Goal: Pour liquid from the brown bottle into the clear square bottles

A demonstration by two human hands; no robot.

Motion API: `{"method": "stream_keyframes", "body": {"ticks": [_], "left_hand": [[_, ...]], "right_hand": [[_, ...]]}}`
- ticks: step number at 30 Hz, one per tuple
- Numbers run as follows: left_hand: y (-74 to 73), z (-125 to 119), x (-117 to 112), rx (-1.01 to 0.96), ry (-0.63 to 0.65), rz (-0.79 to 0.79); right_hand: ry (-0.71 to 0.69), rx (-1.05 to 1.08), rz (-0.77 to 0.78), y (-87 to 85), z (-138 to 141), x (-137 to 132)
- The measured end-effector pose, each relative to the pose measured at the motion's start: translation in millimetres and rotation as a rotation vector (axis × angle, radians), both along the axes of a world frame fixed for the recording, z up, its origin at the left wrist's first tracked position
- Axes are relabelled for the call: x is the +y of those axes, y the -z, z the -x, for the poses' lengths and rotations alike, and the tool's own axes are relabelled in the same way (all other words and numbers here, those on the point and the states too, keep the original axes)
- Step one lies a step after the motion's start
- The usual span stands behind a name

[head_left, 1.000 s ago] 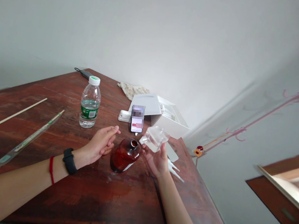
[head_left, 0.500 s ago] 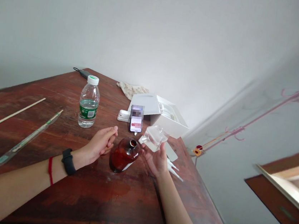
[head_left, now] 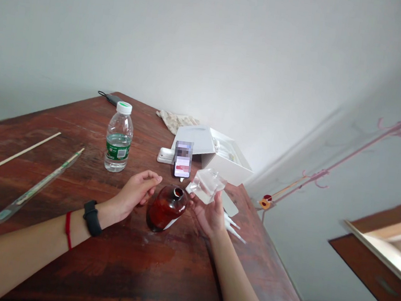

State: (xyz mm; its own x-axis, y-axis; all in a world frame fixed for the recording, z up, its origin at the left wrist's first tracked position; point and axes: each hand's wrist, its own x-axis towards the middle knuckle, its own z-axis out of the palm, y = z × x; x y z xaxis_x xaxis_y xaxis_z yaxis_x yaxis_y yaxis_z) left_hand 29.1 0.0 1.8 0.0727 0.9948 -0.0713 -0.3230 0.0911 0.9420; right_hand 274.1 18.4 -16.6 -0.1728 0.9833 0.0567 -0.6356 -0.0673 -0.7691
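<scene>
An open brown bottle (head_left: 164,209) with a label stands between my hands on the dark wooden table (head_left: 111,266). Just left of its mouth is my left hand (head_left: 138,190), thumb and index fingertip pinched together. Whatever the pinch may hold is too small to make out. My right hand (head_left: 210,214) grips a clear plastic box-like container (head_left: 208,184) from below, to the right of the bottle. The container looks see-through, and I cannot tell whether anything is inside.
A water bottle (head_left: 119,141) stands at left, with a bare chopstick (head_left: 19,154) and wrapped chopsticks (head_left: 37,186) beyond it. Behind the brown bottle are a phone (head_left: 183,160), a white box (head_left: 194,138) and a cloth (head_left: 177,121). White-tipped items (head_left: 233,224) lie right of my right hand.
My left hand's thumb has slid forward and its fingers have loosened slightly, into a fingertip pinch closer to the bottle's mouth. My right hand and the container have stayed put.
</scene>
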Motion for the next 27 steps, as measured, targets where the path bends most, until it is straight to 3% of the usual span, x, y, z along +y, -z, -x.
{"method": "stream_keyframes", "body": {"ticks": [27], "left_hand": [[-0.3,-1.5,0.6,0.024,-0.002,0.010]], "right_hand": [[0.018,-0.036,0.004,-4.6,2.4,-1.2]]}}
